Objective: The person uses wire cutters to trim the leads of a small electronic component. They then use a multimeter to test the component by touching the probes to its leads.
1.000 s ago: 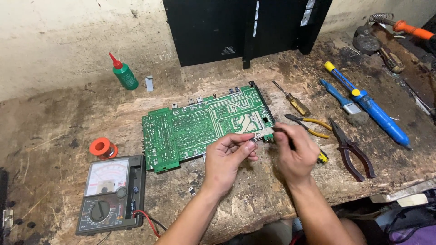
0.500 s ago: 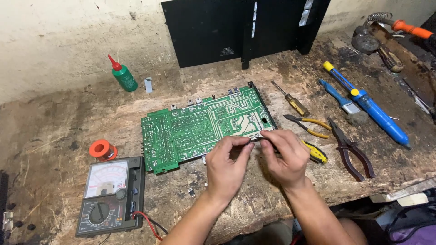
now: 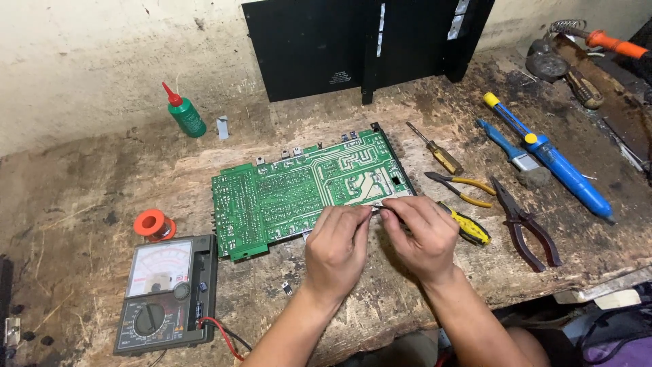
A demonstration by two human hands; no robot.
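On our worn bench [image 3: 88, 183] we see a green bottle [image 3: 185, 114], an orange solder spool [image 3: 153, 223], a multimeter [image 3: 166, 293], a screwdriver [image 3: 435, 148], red-handled pliers [image 3: 525, 224], and a blue soldering tool [image 3: 549, 158].

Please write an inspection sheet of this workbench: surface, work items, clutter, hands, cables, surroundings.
Surface: worn, stained wooden bench.
Work items: green circuit board lying flat; a small metal part pinched at its near edge, too small to identify.
Clutter: analog multimeter, solder spool, green bottle, screwdriver, pliers, blue desoldering pump.
Hands: left hand and right hand meet fingertip to fingertip.
Cables: red lead from the multimeter.
Surroundings: black panel against a pale wall.
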